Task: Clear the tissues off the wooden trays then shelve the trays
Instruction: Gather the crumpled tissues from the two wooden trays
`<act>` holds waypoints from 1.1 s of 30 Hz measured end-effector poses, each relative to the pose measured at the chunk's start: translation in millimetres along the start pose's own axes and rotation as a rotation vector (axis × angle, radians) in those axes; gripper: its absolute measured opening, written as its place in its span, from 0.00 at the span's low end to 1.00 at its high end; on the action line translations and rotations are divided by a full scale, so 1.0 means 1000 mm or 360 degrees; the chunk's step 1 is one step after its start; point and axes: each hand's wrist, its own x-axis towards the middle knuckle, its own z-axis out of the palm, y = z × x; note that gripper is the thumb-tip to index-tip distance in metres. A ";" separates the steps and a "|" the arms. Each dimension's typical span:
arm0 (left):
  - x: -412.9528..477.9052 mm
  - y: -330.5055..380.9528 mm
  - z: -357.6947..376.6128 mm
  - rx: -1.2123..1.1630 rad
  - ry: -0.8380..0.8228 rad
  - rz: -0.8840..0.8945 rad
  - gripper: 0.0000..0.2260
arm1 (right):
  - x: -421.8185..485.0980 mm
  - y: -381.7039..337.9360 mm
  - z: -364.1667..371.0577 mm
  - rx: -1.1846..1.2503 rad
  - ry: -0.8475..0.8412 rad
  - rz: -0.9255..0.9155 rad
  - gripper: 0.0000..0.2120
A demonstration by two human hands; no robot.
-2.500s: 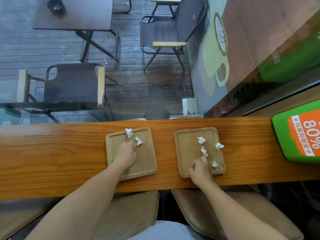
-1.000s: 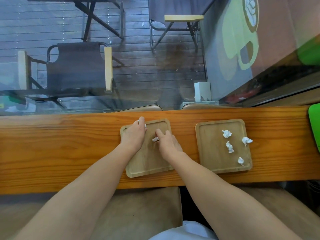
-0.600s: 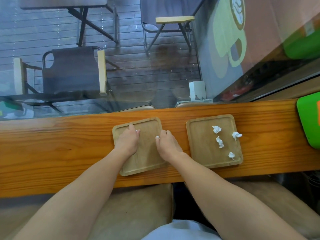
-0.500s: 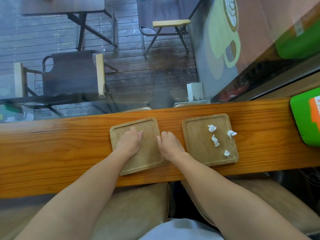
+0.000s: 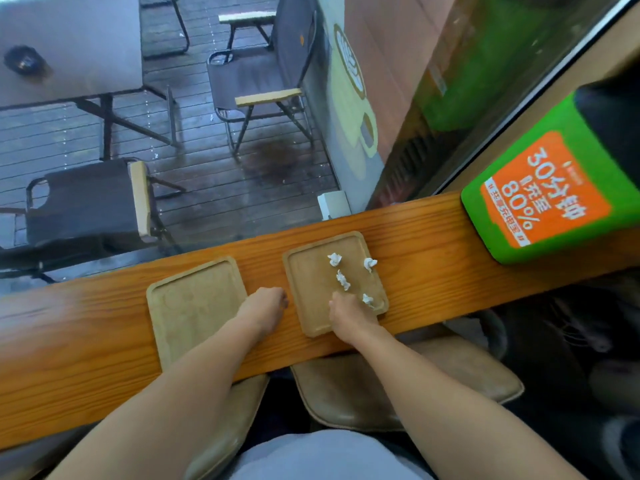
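Setting: a long wooden counter point(image 5: 433, 271) set against a window, with a wet deck, folding chairs and a table outside. I look down on it from the head camera.

Item 1, left tray point(image 5: 194, 306): a square wooden tray with a raised rim, lying flat on the counter. No tissue shows on it, so I take this half of the clearing as done.

Item 2, right tray point(image 5: 311, 271): same pattern, just beside the first with a strip of bare counter between them. It carries four small crumpled tissues: one near the far edge point(image 5: 334, 259), one by the right rim point(image 5: 370, 264), one at the middle point(image 5: 343, 280) and one at the near right corner point(image 5: 367, 300).

Item 3, left hand point(image 5: 265, 308): resting on the counter between the trays, fingers curled under. I cannot tell whether it keeps a tissue inside; the curl would suit carrying scraps.

Item 4, right hand point(image 5: 346, 315): over the near edge of the right tray, fingers bunched and pointing at the nearest tissues, touching or almost touching the corner one. I cannot tell whether it has hold of anything yet.

Item 5, green stand point(image 5: 540, 202): an advertising unit at the counter's right end, well apart from the trays.

Outstanding, by my reading: four tissues to lift, then both trays to shelve. No shelf is in view.
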 end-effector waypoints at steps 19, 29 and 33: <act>0.027 0.104 0.040 0.0145 0.0174 0.0082 0.17 | -0.001 0.086 -0.012 0.0305 0.0141 0.0138 0.04; 0.065 0.110 0.065 0.0083 0.0312 0.0057 0.23 | 0.018 0.079 0.014 0.0282 0.0295 0.0097 0.11; 0.068 0.111 0.064 0.0152 0.0336 0.0055 0.19 | 0.018 0.077 0.014 0.0157 0.0347 0.0022 0.11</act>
